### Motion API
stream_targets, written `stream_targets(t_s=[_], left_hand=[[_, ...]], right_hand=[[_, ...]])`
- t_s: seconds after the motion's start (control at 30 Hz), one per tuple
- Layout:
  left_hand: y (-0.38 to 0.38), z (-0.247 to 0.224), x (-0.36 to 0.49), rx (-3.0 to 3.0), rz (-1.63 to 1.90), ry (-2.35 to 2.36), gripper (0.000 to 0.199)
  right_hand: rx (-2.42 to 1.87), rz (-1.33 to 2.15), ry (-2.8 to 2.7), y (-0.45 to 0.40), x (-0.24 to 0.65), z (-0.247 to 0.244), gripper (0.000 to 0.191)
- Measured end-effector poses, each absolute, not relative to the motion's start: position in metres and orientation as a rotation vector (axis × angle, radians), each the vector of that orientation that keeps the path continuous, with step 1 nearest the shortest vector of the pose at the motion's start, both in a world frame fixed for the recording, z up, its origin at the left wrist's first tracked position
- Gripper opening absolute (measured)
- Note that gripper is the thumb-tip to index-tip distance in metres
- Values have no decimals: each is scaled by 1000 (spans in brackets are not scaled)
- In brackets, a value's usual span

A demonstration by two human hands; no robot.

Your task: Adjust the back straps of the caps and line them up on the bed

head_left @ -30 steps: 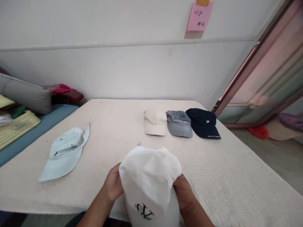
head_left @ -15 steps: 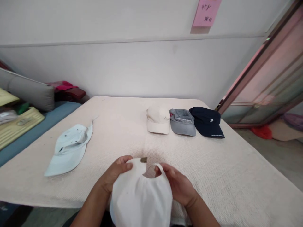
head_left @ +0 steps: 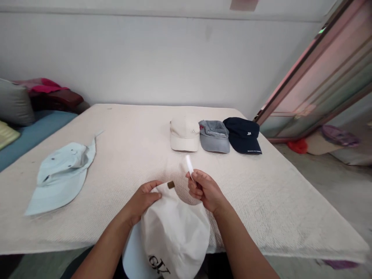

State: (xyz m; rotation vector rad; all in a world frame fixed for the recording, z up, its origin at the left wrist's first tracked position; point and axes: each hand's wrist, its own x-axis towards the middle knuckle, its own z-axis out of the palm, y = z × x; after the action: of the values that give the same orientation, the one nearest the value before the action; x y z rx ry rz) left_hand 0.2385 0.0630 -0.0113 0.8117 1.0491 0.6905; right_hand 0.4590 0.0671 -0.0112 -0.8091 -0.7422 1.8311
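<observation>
A white baseball cap [head_left: 177, 228] with black lettering is held at the near edge of the table, its back opening turned away from me. My left hand [head_left: 147, 203] grips the cap's rim beside a small brass buckle [head_left: 171, 185]. Between the thumb and fingers of my right hand [head_left: 205, 190] is the cap's white back strap [head_left: 189, 164], its loose end sticking up. The strap is out of the buckle. A pale blue cap [head_left: 62, 174] lies on its own to the left.
At the far right of the cloth-covered table [head_left: 130, 143] stand a cream cap [head_left: 184, 135], a grey cap [head_left: 215, 136] and a navy cap [head_left: 242, 135] in a row. A wall [head_left: 145, 58] rises behind. Cushions [head_left: 14, 102] lie at far left; a sliding door [head_left: 314, 89] is at right.
The right hand has lifted the strap's free end upward, where before the strap curved over at the opening. The white cap has tilted, bringing its lettering and brim into view. The view has shifted down and right.
</observation>
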Motion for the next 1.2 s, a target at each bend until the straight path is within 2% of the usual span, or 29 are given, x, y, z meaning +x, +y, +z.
stream_targets(t_s=[0.1, 0.33, 0.7, 0.83, 1.2], left_hand=[[62, -15, 244, 815, 736, 1129, 29], [63, -11, 246, 767, 773, 993, 15], [63, -6, 244, 521, 822, 893, 14], [63, -7, 249, 467, 825, 880, 13], [64, -16, 247, 443, 808, 728, 6]], right_hand=[[-911, 1818, -797, 68, 452, -13, 25], [-970, 1811, -943, 67, 444, -11, 24], [-956, 1658, -943, 72, 470, -2, 16], [-950, 1716, -936, 70, 458, -6, 22], [-893, 1858, -1060, 62, 434, -15, 21]])
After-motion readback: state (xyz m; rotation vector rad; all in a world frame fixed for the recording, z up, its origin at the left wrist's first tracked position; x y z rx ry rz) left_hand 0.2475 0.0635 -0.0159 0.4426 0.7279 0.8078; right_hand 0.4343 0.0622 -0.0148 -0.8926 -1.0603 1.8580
